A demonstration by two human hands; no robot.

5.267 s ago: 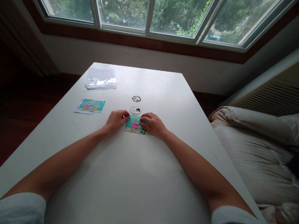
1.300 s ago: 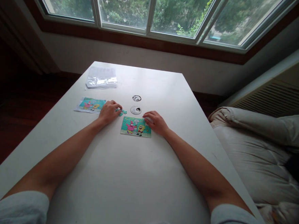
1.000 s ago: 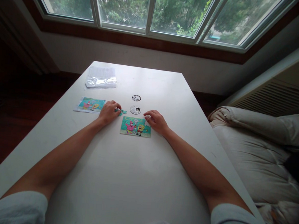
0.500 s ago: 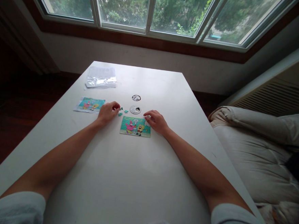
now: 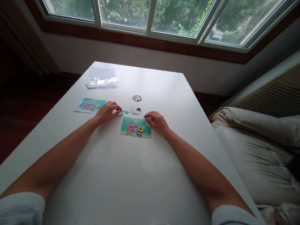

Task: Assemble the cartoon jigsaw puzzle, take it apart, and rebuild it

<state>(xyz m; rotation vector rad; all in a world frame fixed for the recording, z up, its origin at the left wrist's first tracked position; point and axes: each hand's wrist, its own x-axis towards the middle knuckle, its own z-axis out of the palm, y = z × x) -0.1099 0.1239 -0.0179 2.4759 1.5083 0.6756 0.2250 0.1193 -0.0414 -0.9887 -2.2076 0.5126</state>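
Moved: left hand (image 5: 120,111), off the puzzle (image 5: 135,128) since the first frame, now beside loose pieces (image 5: 125,112)
Left grip: fingers curled; cannot tell if pinching a piece
Right hand (image 5: 146,118): loosely bent at puzzle's far right corner, grip unclear
Puzzle: on tabletop (image 5: 135,173), between and nearer than both hands

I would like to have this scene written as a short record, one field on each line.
left hand: the left hand is beside small teal puzzle pieces; grip unclear
right hand: the right hand is at the puzzle's upper right corner
puzzle: the cartoon puzzle lies flat, with a pale patch near that corner
left side: printed picture, with plastic-covered papers beyond
beyond puzzle: two round fittings
surface: white table
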